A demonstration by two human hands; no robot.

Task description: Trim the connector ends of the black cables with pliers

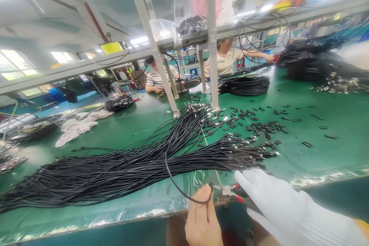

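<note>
My bare left hand [202,215] pinches the end of one black cable [180,190] at the front edge of the bench. That cable loops up and back onto a long bundle of black cables [115,173]. My right hand [285,203], in a white glove, is closed around cutting pliers [230,191] with red-trimmed dark handles. The pliers' jaws lie close beside the cable end; whether they touch it I cannot tell. Small black plastic pieces [266,127] are scattered on the green bench top beyond the bundle's connector ends.
A grey metal frame post [212,46] rises from the bench behind the cables. Coiled black cable [245,85] lies farther back, with a larger dark pile [311,59] at right. White cloths [77,127] lie at left. Two co-workers [226,59] sit across the bench.
</note>
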